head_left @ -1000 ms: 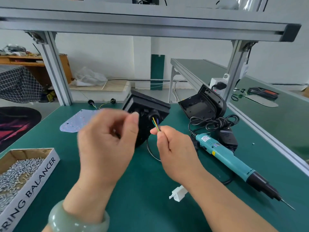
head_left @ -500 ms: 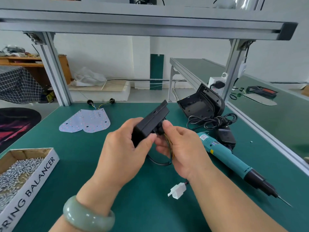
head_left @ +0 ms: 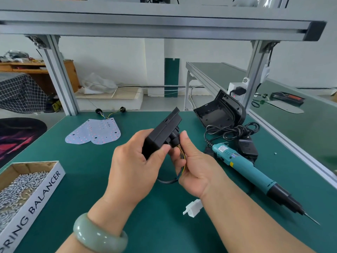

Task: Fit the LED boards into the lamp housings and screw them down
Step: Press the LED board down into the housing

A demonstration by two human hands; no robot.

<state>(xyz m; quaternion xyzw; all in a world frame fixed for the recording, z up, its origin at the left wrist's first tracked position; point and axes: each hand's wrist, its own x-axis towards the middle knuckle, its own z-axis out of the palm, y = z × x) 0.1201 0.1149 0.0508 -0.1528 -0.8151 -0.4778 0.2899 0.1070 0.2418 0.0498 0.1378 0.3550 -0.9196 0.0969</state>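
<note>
My left hand (head_left: 135,161) grips a black lamp housing (head_left: 161,133), tilted on edge above the green table. My right hand (head_left: 196,165) pinches the black grommet (head_left: 175,138) on the housing's underside, with coloured wires (head_left: 182,161) running through its fingers to a black cable and a white connector (head_left: 193,209) lying on the mat. Two white LED boards (head_left: 94,133) lie flat at the back left, their wires trailing behind. A second black housing (head_left: 220,111) leans at the back right.
A teal electric screwdriver (head_left: 255,176) lies at the right with its coiled black cord (head_left: 231,131) and adapter. A cardboard box of screws (head_left: 21,181) sits at the front left. Aluminium frame posts (head_left: 60,75) rise behind, a beam overhead.
The housing has been turned from facing me to edge-on and brought lower and nearer. My right hand moved from pulling the wires to pinching the grommet at the housing.
</note>
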